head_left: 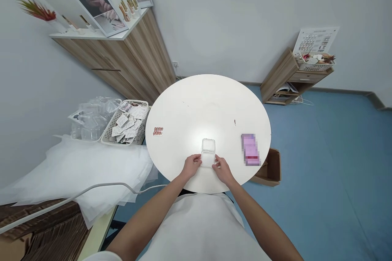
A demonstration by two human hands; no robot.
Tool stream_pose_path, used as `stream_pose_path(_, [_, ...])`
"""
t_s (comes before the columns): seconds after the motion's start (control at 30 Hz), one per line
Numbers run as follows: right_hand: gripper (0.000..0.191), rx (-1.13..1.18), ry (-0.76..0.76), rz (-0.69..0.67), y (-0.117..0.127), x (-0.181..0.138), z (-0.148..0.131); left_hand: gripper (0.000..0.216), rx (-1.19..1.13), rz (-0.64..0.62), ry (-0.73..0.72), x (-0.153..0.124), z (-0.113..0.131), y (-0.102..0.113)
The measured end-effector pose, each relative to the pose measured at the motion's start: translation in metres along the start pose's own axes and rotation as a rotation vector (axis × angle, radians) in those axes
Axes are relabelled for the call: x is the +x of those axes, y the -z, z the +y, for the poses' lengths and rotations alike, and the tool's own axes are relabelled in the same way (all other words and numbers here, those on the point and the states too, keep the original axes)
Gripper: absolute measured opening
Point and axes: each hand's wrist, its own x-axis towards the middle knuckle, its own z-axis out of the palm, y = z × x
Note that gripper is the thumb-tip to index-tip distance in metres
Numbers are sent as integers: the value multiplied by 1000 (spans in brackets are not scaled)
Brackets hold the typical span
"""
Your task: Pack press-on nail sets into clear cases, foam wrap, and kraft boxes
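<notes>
A small clear plastic hinged box [208, 158] lies on the round white table [208, 98] close to my body, its lid [208, 144] swung back away from me. My left hand [192, 164] grips the box's left side, fingers and thumb at the edge. On the opposite edge, my right hand [223, 169] holds the box in the same way. Nothing I can make out lies inside it. To the left on the table is a small set of reddish press-on nails [158, 131] in two rows.
A blurred pink-purple item [251, 149] lies at the table's right. One tiny reddish piece [234, 122] sits further back. Left of the table stand a basket of cards [130, 124], clear plastic boxes [92, 120] and white sheets [101, 167]. A cardboard box [272, 167] is on the floor.
</notes>
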Motion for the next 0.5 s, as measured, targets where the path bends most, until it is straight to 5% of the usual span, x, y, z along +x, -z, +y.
stream_pose_path(0.5, [51, -120, -41, -33, -10, 11, 6, 29, 506, -89, -115, 4, -3, -4])
